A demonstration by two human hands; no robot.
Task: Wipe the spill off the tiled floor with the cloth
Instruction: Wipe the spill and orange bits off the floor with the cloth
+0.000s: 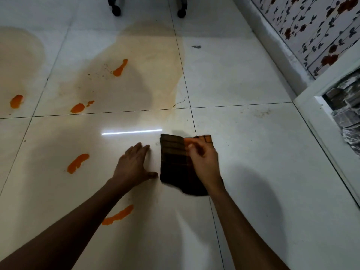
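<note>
A dark brown checked cloth (172, 162) with an orange corner lies folded on the white tiled floor (253, 152), right of centre. My right hand (203, 161) rests on the cloth's right part with fingers curled around its upper edge. My left hand (134, 165) lies flat on the floor just left of the cloth, fingers spread, holding nothing. A large brownish wet spill (136, 75) covers the tiles ahead. Several orange smears lie in and around it, such as one smear (78, 163) left of my left hand and another (118, 214) under my left forearm.
Two black caster wheels (116, 10) of a piece of furniture stand at the top edge. A white skirting and a floral-patterned wall (311, 26) run along the right. A white door frame (321, 121) borders the floor at right. A second wet patch (19, 55) lies far left.
</note>
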